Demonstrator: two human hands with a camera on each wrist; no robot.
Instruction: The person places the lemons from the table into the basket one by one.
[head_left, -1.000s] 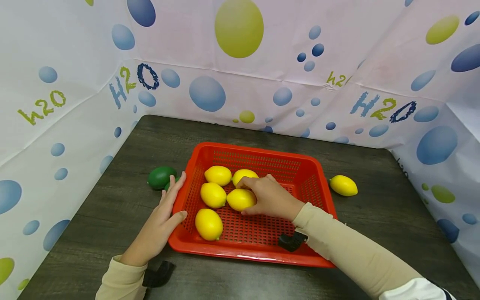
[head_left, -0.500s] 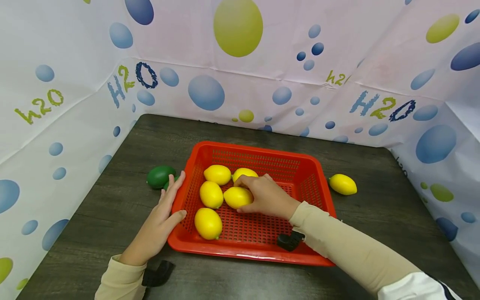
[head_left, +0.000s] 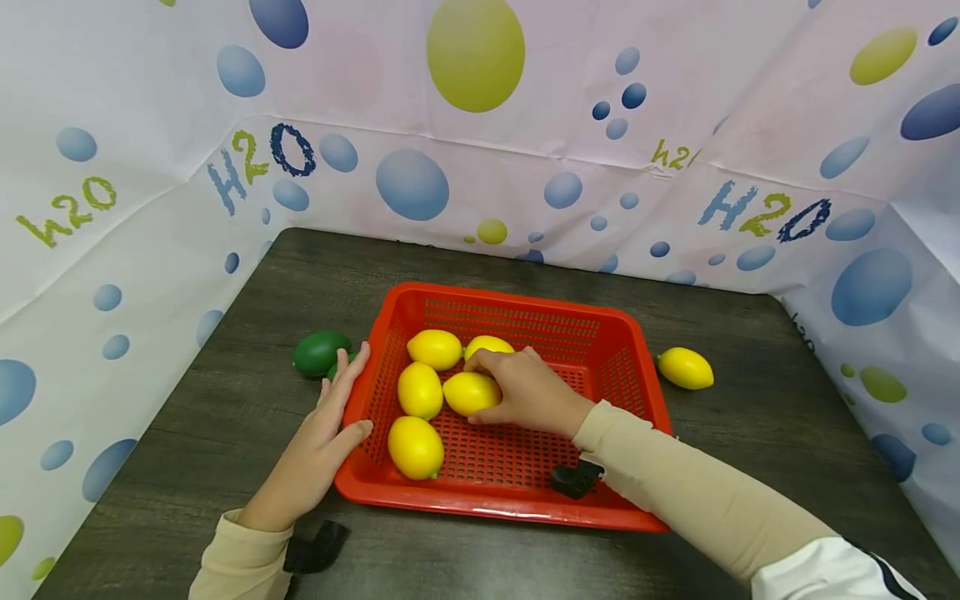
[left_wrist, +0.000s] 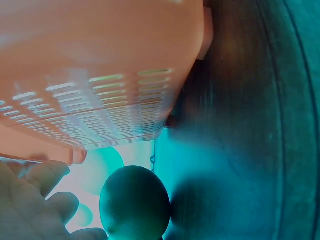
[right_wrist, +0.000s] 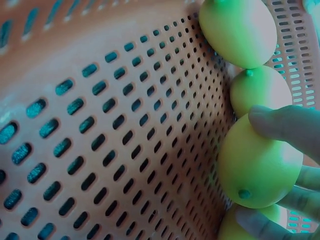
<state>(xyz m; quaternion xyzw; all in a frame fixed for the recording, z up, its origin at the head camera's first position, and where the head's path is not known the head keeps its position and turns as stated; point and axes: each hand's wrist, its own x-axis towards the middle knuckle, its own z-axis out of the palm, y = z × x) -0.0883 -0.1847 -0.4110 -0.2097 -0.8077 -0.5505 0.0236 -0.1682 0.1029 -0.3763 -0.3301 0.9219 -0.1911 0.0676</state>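
My right hand (head_left: 532,392) grips a yellow lemon (head_left: 468,394) inside the red basket (head_left: 510,512), thumb on the near side and fingers on the far side. In the right wrist view the held lemon (right_wrist: 260,162) sits low over the perforated floor, close against its neighbours. Other lemons lie around it: one at the left (head_left: 420,390), one at the near left (head_left: 416,447), and two along the back. My left hand (head_left: 318,446) rests on the basket's left rim, fingers extended along the outside and thumb over the edge.
Outside the basket on the left lies a dark green lemon-shaped fruit (head_left: 318,352), with another partly hidden behind the left fingers. A single lemon (head_left: 686,368) lies on the dark wooden table (head_left: 750,467) to the right. A patterned sheet (head_left: 495,183) rises behind.
My right hand has shifted the gripped lemon slightly left, up against the lemon beside it, which has turned more upright. The left hand stays on the rim.
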